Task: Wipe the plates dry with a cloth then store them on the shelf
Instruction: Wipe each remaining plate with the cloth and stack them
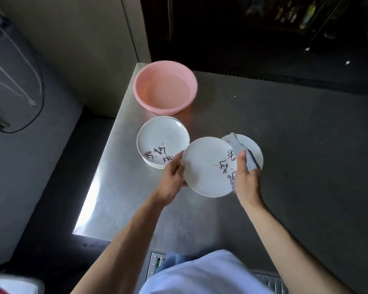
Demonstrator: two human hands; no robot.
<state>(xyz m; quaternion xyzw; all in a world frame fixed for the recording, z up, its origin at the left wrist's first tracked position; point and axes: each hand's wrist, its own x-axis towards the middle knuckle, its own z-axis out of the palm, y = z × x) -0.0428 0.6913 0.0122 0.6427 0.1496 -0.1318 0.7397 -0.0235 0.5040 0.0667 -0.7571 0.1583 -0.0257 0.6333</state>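
Plate (pixel 204 166): glazed, breakable, likely wet-slick; take by rim.
Left hand (pixel 172 172): fingers clamp its rim.
Right hand (pixel 245 179): fingers grip cloth (pixel 240 149).

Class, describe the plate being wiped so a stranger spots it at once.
Find the pink basin at the far corner of the steel table. Nearer the person, the left hand grips one white lettered plate by its rim. Only this one, unlike the stack beside it, has a bluish cloth pressed on it by the right hand.
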